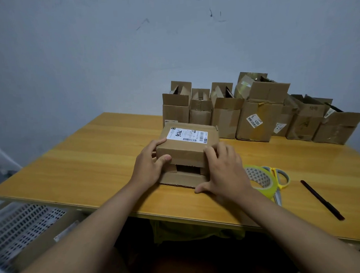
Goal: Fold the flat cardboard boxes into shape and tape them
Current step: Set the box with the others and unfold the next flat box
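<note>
Brown cardboard box [188, 148] on table centre, white label on top, near-side flaps partly open.

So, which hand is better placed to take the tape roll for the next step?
The right hand, probably. The tape roll lies just to its right on the table, almost touching the wrist. The left hand grips the box on the far side and can steady it.

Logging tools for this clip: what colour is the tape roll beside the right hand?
Yellow-green tape roll, its inner core showing a grey triangle pattern; the head view shows it.
</note>
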